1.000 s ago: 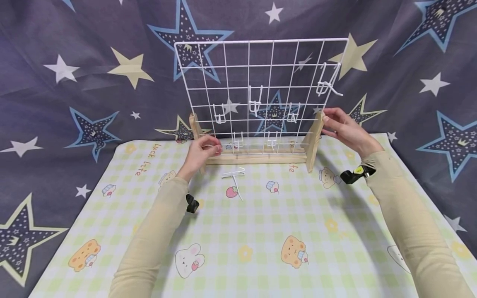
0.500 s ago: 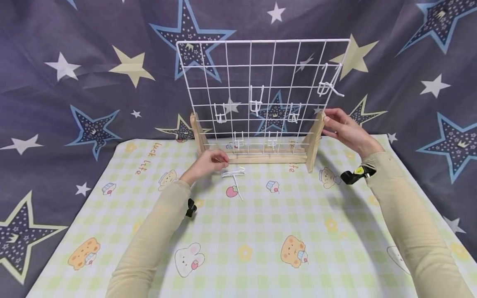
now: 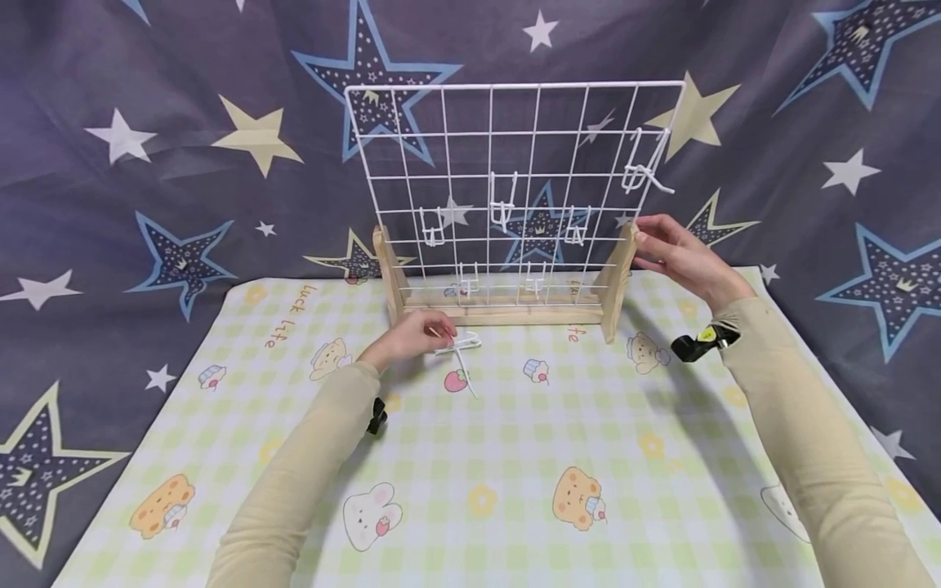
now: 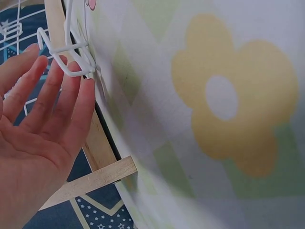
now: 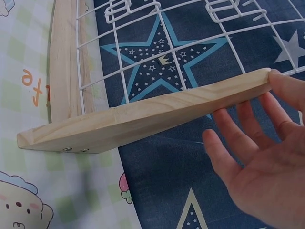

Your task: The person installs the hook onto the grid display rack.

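Now left hand (image 3: 410, 335) touches hook (image 3: 457, 346)

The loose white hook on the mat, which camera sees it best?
The left wrist view: the loose white wire hook is close up, right at the left hand's fingertips. The head view shows the whole hook lying on the mat, but small. The right wrist view misses it, showing only hooks hanging on the grid.
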Tool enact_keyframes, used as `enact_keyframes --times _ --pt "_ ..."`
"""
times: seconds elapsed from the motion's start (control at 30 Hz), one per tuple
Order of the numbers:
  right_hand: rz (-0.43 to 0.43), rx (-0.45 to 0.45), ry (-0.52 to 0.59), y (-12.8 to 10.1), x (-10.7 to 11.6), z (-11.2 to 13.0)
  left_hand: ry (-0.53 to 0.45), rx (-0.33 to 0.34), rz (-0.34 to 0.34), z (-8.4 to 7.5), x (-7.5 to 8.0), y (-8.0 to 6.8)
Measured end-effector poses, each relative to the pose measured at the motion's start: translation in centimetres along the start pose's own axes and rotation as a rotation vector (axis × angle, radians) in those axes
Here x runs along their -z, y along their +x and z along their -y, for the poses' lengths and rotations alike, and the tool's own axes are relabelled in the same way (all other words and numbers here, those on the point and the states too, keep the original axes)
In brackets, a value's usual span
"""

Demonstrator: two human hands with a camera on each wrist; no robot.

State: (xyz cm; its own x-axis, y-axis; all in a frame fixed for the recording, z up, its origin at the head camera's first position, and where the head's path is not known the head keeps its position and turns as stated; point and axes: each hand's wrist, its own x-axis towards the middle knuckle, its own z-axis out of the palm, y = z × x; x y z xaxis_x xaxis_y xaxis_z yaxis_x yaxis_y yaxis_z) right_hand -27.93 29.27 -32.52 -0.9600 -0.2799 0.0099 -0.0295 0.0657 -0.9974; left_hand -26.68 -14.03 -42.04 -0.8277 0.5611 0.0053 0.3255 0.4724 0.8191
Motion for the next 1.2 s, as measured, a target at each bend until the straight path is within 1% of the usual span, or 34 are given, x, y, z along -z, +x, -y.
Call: enact_keyframes --times 0.2,0.4,0.67,1.03,1.2 --pt "0.006 -0.006 -0.008 -0.1 0.1 0.0 0.031 0.038 0.022 0.0 0.0 0.1" --pt "0.008 -0.006 -0.010 0.0 0.0 0.0 0.050 0.036 0.027 0.4 -0.1 0.2" --pt "0.009 -0.007 -0.009 -0.1 0.0 0.0 0.067 0.012 0.008 0.9 -0.3 0.2" --pt "0.010 -0.012 0.004 -0.1 0.0 0.0 0.031 -0.011 -0.019 1.0 -0.3 -0.3" --pt "0.006 -0.006 0.010 0.0 0.0 -0.1 -0.034 -0.007 -0.041 1.5 -0.1 -0.3"
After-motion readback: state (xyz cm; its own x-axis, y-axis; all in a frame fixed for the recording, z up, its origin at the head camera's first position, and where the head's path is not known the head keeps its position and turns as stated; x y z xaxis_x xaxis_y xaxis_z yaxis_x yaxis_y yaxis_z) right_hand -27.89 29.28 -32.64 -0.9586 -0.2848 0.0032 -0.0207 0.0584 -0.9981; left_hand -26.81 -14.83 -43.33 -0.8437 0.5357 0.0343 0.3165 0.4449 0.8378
